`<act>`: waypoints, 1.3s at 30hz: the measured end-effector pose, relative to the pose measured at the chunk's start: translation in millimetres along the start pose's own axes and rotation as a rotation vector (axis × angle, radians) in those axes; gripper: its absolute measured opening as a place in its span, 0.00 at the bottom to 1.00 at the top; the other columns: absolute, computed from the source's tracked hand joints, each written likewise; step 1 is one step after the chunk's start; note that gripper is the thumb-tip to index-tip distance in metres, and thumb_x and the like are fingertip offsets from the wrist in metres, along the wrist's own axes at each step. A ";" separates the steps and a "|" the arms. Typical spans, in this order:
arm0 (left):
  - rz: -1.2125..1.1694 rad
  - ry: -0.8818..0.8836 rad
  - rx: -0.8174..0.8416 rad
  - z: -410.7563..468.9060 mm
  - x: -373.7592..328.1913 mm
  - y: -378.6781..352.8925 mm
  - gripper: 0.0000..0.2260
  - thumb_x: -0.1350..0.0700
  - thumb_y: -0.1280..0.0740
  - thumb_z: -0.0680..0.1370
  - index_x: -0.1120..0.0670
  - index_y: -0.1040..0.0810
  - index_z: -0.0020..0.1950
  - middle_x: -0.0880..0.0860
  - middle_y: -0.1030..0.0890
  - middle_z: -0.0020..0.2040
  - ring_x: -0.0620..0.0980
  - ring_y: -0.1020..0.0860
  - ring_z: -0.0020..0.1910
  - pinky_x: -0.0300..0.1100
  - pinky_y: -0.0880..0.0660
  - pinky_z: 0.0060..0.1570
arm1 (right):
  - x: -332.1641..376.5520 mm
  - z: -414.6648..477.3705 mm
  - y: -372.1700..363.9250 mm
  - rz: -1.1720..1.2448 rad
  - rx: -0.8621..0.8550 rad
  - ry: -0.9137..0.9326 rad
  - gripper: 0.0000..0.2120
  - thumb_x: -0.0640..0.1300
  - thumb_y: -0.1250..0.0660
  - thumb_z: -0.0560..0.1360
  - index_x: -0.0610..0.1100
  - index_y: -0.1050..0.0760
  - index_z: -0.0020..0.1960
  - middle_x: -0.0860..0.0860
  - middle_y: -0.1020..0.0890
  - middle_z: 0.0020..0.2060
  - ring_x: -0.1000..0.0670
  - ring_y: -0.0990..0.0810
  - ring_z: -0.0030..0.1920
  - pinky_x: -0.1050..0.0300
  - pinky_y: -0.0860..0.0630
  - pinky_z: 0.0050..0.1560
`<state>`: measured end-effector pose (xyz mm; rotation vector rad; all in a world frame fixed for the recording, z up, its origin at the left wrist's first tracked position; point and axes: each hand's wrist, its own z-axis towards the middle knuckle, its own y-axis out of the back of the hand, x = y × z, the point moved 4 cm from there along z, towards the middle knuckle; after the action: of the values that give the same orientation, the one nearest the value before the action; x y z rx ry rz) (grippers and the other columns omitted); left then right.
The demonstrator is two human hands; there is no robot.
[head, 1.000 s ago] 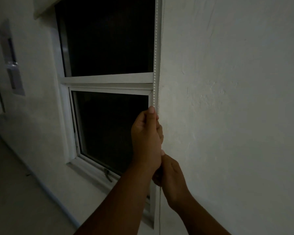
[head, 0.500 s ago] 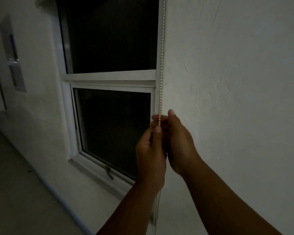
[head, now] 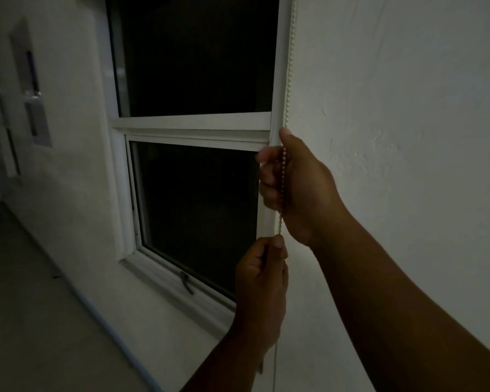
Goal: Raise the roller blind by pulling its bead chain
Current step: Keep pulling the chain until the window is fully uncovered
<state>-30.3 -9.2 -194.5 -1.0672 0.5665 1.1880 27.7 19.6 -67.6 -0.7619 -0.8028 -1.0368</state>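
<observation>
The person is working hand over hand on the bead chain [head: 282, 193], which is hanging down the right edge of the window [head: 193, 131] — the blind itself is lying out of view. The right hand [head: 297, 185] is gripping high, fingers [head: 268, 176] curling around the chain; the left hand [head: 262, 281] is pinching it just below. Next, probably, a steady downward pull — then regripping higher.
</observation>
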 end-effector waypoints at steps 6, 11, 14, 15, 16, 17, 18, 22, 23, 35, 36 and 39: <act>0.029 0.083 -0.001 -10.2 15.9 7.7 0.13 0.41 0.36 0.72 0.48 0.21 0.34 0.45 0.32 0.23 0.41 0.36 0.23 0.34 0.39 0.23 | -20.1 -10.6 1.8 -0.040 -0.079 0.090 0.26 0.58 0.49 0.81 0.48 0.37 0.28 0.54 0.36 0.21 0.53 0.42 0.21 0.57 0.45 0.24; 0.043 0.133 0.062 -13.1 22.4 6.4 0.13 0.41 0.36 0.72 0.46 0.21 0.32 0.44 0.30 0.24 0.39 0.34 0.24 0.32 0.37 0.24 | -29.1 -21.5 9.8 -0.131 -0.143 0.157 0.27 0.56 0.49 0.82 0.51 0.38 0.25 0.55 0.36 0.20 0.55 0.41 0.20 0.60 0.43 0.24; 0.137 0.176 0.146 -5.9 26.7 6.8 0.14 0.43 0.37 0.76 0.47 0.20 0.35 0.43 0.22 0.28 0.42 0.25 0.32 0.36 0.28 0.34 | -32.0 -28.3 17.5 -0.140 -0.170 0.171 0.27 0.55 0.48 0.82 0.51 0.38 0.25 0.56 0.36 0.20 0.56 0.41 0.20 0.61 0.42 0.23; 0.167 0.181 0.176 -1.9 27.4 7.5 0.12 0.45 0.38 0.78 0.46 0.19 0.39 0.42 0.18 0.34 0.45 0.22 0.40 0.39 0.26 0.43 | -33.8 -30.5 19.8 -0.139 -0.178 0.170 0.26 0.56 0.48 0.81 0.50 0.38 0.25 0.56 0.36 0.20 0.56 0.41 0.21 0.62 0.42 0.23; 0.176 0.175 0.214 1.8 27.4 7.7 0.10 0.46 0.38 0.79 0.46 0.19 0.45 0.43 0.16 0.44 0.47 0.21 0.50 0.43 0.27 0.52 | -35.8 -32.5 21.7 -0.140 -0.184 0.167 0.26 0.56 0.47 0.81 0.50 0.38 0.26 0.56 0.36 0.20 0.56 0.41 0.21 0.62 0.42 0.23; 0.163 0.179 0.238 4.7 25.5 7.0 0.10 0.45 0.38 0.78 0.45 0.19 0.53 0.45 0.17 0.54 0.49 0.23 0.58 0.45 0.29 0.59 | -37.8 -34.6 24.0 -0.144 -0.188 0.167 0.26 0.56 0.47 0.81 0.50 0.38 0.26 0.56 0.36 0.20 0.56 0.41 0.21 0.62 0.42 0.23; 0.138 0.199 0.229 7.5 20.8 6.9 0.15 0.42 0.37 0.77 0.45 0.21 0.60 0.47 0.21 0.62 0.48 0.26 0.64 0.46 0.31 0.61 | -40.3 -36.5 25.2 -0.153 -0.188 0.167 0.26 0.57 0.47 0.81 0.50 0.38 0.26 0.56 0.36 0.20 0.56 0.40 0.21 0.62 0.41 0.23; 0.065 0.110 0.232 26.7 -5.4 0.9 0.21 0.38 0.43 0.74 0.43 0.21 0.62 0.49 0.21 0.66 0.47 0.26 0.67 0.53 0.34 0.69 | -54.9 -44.8 28.0 -0.283 -0.191 0.193 0.27 0.59 0.49 0.80 0.51 0.32 0.26 0.55 0.30 0.20 0.59 0.34 0.21 0.63 0.36 0.26; 0.079 0.056 0.260 31.2 -14.3 -3.2 0.20 0.39 0.43 0.76 0.44 0.20 0.60 0.50 0.20 0.64 0.48 0.25 0.66 0.55 0.33 0.69 | -58.7 -47.5 28.2 -0.298 -0.193 0.197 0.26 0.60 0.49 0.80 0.50 0.29 0.28 0.55 0.29 0.20 0.59 0.32 0.22 0.64 0.35 0.26; 0.016 -0.190 0.219 69.1 -77.0 -42.9 0.12 0.50 0.39 0.80 0.54 0.21 0.58 0.50 0.16 0.47 0.46 0.17 0.43 0.37 0.21 0.40 | -103.6 -67.8 24.5 -0.319 -0.193 0.108 0.24 0.52 0.49 0.81 0.54 0.31 0.27 0.54 0.30 0.21 0.56 0.34 0.22 0.63 0.36 0.26; -0.048 -0.153 0.188 70.1 -76.0 -43.6 0.12 0.50 0.38 0.80 0.55 0.20 0.55 0.50 0.18 0.42 0.46 0.20 0.36 0.36 0.23 0.34 | -106.5 -68.4 25.8 -0.297 -0.214 0.074 0.23 0.50 0.47 0.81 0.54 0.30 0.28 0.55 0.29 0.22 0.57 0.33 0.23 0.62 0.35 0.27; -0.247 -0.071 0.044 71.8 -67.8 -40.0 0.12 0.49 0.37 0.80 0.55 0.21 0.44 0.47 0.27 0.29 0.42 0.34 0.24 0.34 0.37 0.21 | -118.6 -66.1 33.3 -0.256 -0.270 -0.052 0.21 0.40 0.43 0.81 0.49 0.27 0.31 0.56 0.25 0.22 0.59 0.28 0.24 0.64 0.30 0.29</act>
<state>-26.6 23.3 -93.1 -1.0217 0.3908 0.9885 37.5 25.5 -207.0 -0.9338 -0.8288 -1.3786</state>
